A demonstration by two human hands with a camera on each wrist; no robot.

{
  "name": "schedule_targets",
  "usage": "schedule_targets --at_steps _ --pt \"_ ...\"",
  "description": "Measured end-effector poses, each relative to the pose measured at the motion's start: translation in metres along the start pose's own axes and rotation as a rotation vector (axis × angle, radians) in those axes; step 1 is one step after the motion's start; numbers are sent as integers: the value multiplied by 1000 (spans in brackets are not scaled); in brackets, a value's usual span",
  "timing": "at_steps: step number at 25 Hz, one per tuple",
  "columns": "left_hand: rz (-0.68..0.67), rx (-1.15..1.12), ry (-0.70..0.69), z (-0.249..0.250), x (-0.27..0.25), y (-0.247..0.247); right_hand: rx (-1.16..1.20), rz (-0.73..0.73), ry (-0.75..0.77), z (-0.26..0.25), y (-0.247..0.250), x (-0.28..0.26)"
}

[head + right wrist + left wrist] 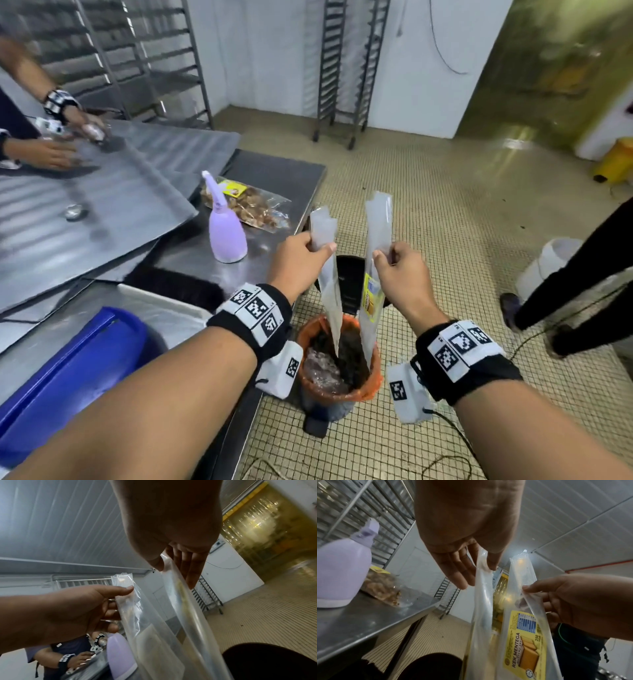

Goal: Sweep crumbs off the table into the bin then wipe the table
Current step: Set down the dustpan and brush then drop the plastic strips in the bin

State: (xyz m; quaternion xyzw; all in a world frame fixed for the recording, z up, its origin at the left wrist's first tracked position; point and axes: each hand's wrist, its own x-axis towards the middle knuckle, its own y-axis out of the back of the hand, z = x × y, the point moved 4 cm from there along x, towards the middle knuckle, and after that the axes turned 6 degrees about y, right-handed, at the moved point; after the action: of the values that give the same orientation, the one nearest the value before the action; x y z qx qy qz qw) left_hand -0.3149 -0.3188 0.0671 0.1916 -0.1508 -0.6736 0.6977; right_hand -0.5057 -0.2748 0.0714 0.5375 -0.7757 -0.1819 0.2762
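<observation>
Both my hands hold one clear plastic bag with a yellow cake label by its two upper corners, spread apart. My left hand pinches the left corner and my right hand pinches the right one. The bag's lower end hangs down into the orange-lined bin, which stands on the floor beside the steel table. In the left wrist view, thumb and fingers of my left hand clamp the film of the bag. My right hand pinches the bag the same way.
On the table stand a purple spray bottle, a snack packet, a black brush, a blue container and metal trays, where another person's hands work. A person's legs and a white bucket are at the right.
</observation>
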Motion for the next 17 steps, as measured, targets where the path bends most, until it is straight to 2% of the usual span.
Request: schedule_targets --at_steps 5,10,17 --pt "-45 139 113 -31 48 -60 -12 -108 -80 65 -30 47" --pt "-81 271 305 -74 86 -114 -24 -292 -163 141 -69 93" --pt "-140 392 473 -156 118 -166 -121 -494 -248 239 -125 103"
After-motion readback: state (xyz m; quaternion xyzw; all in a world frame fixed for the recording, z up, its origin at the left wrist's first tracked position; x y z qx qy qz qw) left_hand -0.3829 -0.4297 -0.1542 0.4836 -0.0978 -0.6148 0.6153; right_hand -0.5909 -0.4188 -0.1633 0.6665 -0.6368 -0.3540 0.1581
